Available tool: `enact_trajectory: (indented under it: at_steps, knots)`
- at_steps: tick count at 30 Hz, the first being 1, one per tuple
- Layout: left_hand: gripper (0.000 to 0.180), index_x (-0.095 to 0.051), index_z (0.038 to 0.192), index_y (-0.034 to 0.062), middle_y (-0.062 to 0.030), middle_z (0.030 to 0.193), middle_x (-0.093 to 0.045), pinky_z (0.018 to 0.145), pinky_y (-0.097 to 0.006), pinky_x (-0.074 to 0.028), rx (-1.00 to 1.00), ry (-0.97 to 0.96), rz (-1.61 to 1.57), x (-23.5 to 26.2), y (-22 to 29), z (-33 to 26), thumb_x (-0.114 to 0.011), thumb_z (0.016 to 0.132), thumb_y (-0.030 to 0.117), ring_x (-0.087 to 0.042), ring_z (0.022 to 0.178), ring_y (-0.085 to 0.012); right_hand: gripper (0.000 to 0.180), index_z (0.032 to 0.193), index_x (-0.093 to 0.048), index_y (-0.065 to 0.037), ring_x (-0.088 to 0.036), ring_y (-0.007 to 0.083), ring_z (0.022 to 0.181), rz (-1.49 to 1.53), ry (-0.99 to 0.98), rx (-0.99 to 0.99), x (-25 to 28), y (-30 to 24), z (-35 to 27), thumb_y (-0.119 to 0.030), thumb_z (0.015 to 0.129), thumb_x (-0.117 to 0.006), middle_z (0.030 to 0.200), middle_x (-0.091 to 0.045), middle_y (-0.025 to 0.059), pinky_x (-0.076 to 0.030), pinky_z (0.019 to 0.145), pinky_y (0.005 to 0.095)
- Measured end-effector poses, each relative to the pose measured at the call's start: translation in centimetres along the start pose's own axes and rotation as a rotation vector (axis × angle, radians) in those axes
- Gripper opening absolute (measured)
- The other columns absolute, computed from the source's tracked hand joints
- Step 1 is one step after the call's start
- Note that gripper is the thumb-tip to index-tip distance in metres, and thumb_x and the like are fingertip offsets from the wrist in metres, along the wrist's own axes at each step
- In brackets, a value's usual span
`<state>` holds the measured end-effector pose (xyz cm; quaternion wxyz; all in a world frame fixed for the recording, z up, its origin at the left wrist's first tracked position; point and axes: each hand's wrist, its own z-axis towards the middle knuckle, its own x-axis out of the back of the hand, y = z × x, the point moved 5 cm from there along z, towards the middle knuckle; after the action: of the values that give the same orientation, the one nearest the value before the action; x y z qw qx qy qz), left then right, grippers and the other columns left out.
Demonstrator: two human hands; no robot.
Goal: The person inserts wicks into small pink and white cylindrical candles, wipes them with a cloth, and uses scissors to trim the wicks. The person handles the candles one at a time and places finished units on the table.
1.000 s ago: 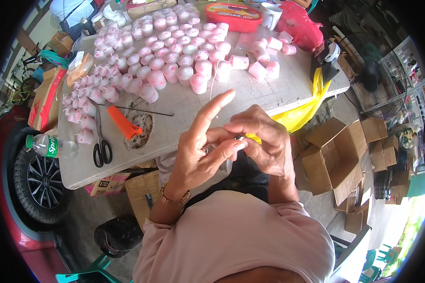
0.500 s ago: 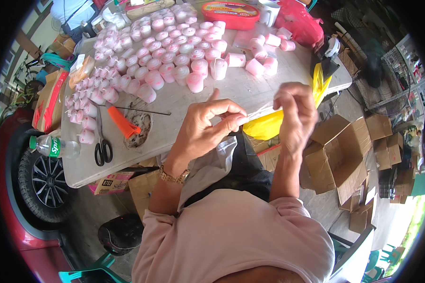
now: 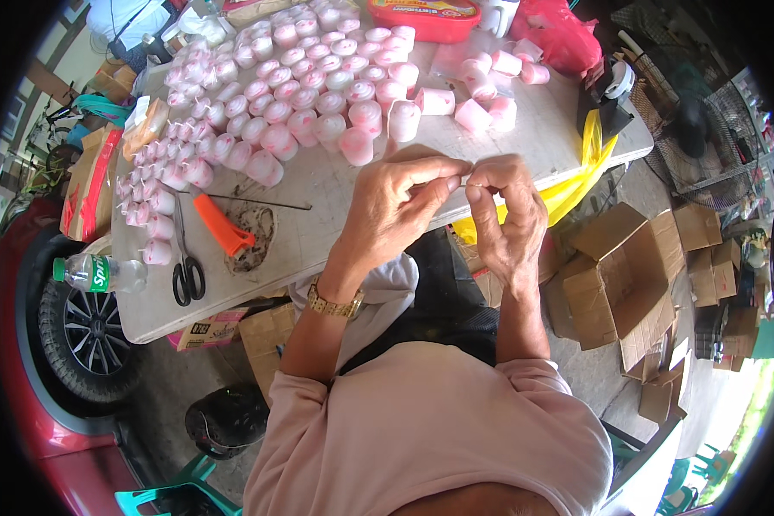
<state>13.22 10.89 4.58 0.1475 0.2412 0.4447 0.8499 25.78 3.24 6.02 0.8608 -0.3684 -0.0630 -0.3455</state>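
My left hand (image 3: pixel 408 198) and my right hand (image 3: pixel 509 215) meet above the table's front edge, thumb and forefinger pinched on each. A tiny pale bit shows between the fingertips, too small to make out. Beyond them, rows of short pink-and-white cylinders (image 3: pixel 328 129), which look like candles, cover much of the white table (image 3: pixel 335 232). Several more cylinders (image 3: pixel 473 115) lie loose on their sides at the right. Black-handled scissors (image 3: pixel 187 279), an orange-handled tool (image 3: pixel 224 225) and a thin dark rod (image 3: pixel 262 202) rest at the left of the tabletop.
A yellow plastic bag (image 3: pixel 576 176) hangs at the table's right edge. A clear bottle (image 3: pixel 103 273) with a green cap lies at the left corner. Behind stand a red tub (image 3: pixel 426 21) and a pink bag (image 3: pixel 559 39). An open cardboard box (image 3: pixel 619 279) sits at the right.
My right hand has come left and down to meet the left hand's fingertips. My left hand has moved slightly up and right.
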Motion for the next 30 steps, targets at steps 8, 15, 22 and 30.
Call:
enact_trajectory:
  at_steps: [8, 15, 22, 30]
  knots:
    - [0.009, -0.066, 0.091, -0.0013, -0.0099, 0.096, -0.063, 0.063, -0.028, -0.052, -0.005, -0.001, 0.024, 0.0, 0.1, -0.3, -0.067, 0.086, 0.006, -0.063, 0.074, -0.0167, 0.006, 0.094, -0.057, -0.002, -0.06, 0.0146, 0.066, 0.17, 0.145, -0.219, -1.4, 2.2, -0.4, -0.004, 0.09, -0.062, 0.082, -0.063, 0.0071, -0.049, 0.064, 0.0271]
    - [0.014, -0.069, 0.097, -0.0003, -0.0098, 0.088, -0.068, 0.062, -0.027, -0.052, 0.046, 0.174, -0.041, 0.3, -0.4, -0.8, -0.069, 0.084, 0.003, -0.063, 0.075, -0.0153, 0.011, 0.103, -0.057, -0.003, -0.057, 0.0088, 0.07, 0.558, 0.163, -0.414, -1.9, 2.8, -0.5, -0.007, 0.094, -0.061, 0.08, -0.06, 0.0024, -0.047, 0.064, 0.0224]
    - [0.012, -0.069, 0.097, -0.0015, -0.0072, 0.09, -0.069, 0.061, -0.023, -0.053, 0.126, 0.361, -0.275, 0.1, -0.4, -1.3, -0.067, 0.086, 0.0, -0.066, 0.074, -0.011, 0.029, 0.105, -0.053, -0.003, -0.06, 0.0115, 0.078, 0.322, 0.141, -0.252, -2.2, 1.8, -0.4, 0.006, 0.082, -0.068, 0.087, -0.06, 0.0044, -0.049, 0.073, 0.0262]
    - [0.003, -0.064, 0.089, -0.0035, -0.007, 0.085, -0.069, 0.059, -0.022, -0.057, 0.089, 0.389, -0.257, 0.4, 0.1, -1.2, -0.065, 0.087, -0.002, -0.067, 0.075, -0.0083, 0.027, 0.099, -0.051, -0.003, -0.063, 0.0162, 0.078, 0.17, 0.163, -0.077, -2.3, 0.9, -0.2, 0.007, 0.081, -0.068, 0.091, -0.063, 0.0089, -0.05, 0.072, 0.028]
